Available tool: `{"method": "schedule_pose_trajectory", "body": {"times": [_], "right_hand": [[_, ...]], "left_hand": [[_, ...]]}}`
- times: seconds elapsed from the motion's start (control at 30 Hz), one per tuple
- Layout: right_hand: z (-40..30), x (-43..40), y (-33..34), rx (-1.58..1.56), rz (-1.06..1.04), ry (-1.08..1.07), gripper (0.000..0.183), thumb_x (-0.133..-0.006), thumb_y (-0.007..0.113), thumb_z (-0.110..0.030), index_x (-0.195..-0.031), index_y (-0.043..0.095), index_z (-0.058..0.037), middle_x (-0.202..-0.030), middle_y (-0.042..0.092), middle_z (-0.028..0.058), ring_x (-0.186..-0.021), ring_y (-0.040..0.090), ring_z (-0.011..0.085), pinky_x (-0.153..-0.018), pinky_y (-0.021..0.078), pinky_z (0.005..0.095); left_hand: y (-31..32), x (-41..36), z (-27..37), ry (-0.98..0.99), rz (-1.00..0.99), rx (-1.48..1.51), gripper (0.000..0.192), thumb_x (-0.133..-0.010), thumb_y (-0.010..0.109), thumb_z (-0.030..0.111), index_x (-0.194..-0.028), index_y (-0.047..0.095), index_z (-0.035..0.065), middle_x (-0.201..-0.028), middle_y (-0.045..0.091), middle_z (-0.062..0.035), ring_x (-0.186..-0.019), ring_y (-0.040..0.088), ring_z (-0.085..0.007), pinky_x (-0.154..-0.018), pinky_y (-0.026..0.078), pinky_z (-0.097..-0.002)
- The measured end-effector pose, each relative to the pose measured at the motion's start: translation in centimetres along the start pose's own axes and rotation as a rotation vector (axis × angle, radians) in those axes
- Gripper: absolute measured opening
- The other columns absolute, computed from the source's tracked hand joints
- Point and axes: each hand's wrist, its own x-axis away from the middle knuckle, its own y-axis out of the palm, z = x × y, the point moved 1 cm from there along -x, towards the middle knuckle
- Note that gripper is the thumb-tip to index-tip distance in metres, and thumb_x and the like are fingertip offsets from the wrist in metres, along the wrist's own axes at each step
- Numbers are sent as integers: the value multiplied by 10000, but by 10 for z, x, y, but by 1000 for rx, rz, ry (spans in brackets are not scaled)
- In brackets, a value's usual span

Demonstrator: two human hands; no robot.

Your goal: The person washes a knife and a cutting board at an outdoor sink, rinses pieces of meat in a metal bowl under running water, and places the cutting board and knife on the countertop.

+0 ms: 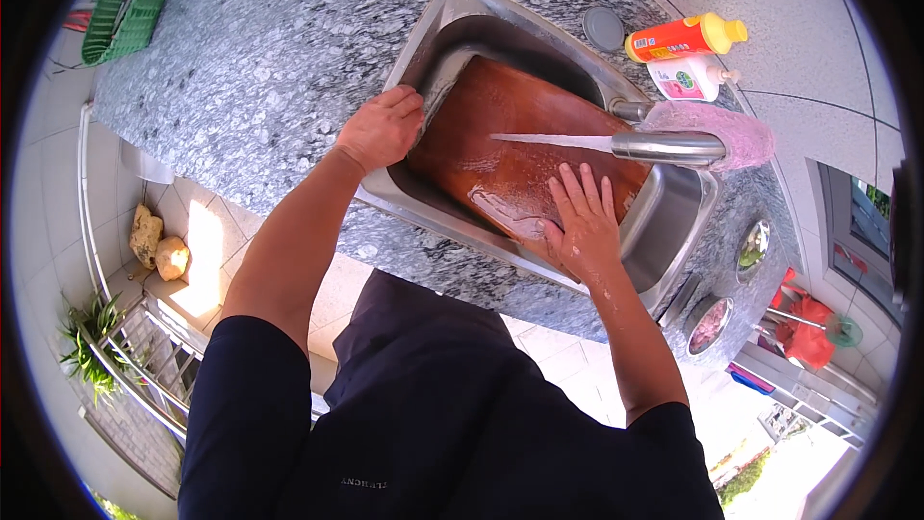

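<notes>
A wet reddish-brown wooden cutting board [505,108] lies slanted in a stainless steel sink [664,253]. From the metal faucet [668,146], a stream of water [552,139] runs onto the board's face. My right hand [583,220] rests flat on the board near its lower right end, fingers slightly apart. At the sink's left side, my left hand [382,126] is curled beside the board's left end. Its fingertips are hidden, so whether they grip the board or the sink rim cannot be told.
Pink wrapping [747,136] covers the faucet's base. Behind stand a red-and-yellow bottle [675,38], a white pump bottle [682,78] and a round grey lid [603,29]. On the right are a knife [680,300] and a bowl of pink food [709,326]. A green basket [133,3] sits far left.
</notes>
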Motion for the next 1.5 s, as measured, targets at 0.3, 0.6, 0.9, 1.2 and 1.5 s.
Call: {"method": "schedule_pose_trajectory", "body": {"times": [0.3, 0.6, 0.9, 1.2, 1.5], "right_hand": [[5, 51, 28, -746, 481, 1143, 711, -863, 817, -266, -1419, 493, 36, -1214, 667, 207, -1065, 659, 295, -915, 521, 409], [-68, 73, -12, -1129, 717, 1093, 419, -868, 812, -194, -1122, 584, 47, -1007, 724, 142, -898, 677, 178, -823, 535, 332], [-72, 152, 5, -1449, 769, 1052, 482, -899, 763, -121, -1300, 551, 42, -1208, 690, 145, -1082, 664, 191, -997, 507, 338], [-76, 129, 68, -1798, 755, 926, 511, -946, 745, -140, -1363, 537, 71, -1284, 666, 152, -1144, 643, 208, -1036, 487, 352], [-47, 29, 86, -1934, 514, 762, 522, -946, 768, -189, -1369, 567, 42, -1282, 671, 114, -1148, 621, 191, -1025, 479, 351]], "left_hand": [[122, -28, 51, -887, -171, 339, 565, -1002, 557, 524, -1275, 676, 44, -1444, 559, -167, -1336, 504, -414, -1105, 416, -498], [168, -58, 28, -1020, -417, 740, 845, -935, 523, 716, -1355, 636, -8, -1411, 585, -289, -1348, 540, -399, -1147, 394, -418], [110, -92, 20, -1046, -556, 1238, 871, -846, 730, 669, -1259, 674, -96, -1292, 681, -224, -1200, 648, -279, -1023, 476, -379], [-19, -75, -25, -1045, -165, 1316, 507, -893, 814, 414, -1080, 708, -45, -1026, 739, -115, -904, 701, -209, -792, 551, -347], [-123, -29, -76, -1081, -154, 1414, 587, -1036, 579, 514, -1356, 622, 24, -1348, 663, -108, -1249, 618, -257, -1076, 476, -439]]}}
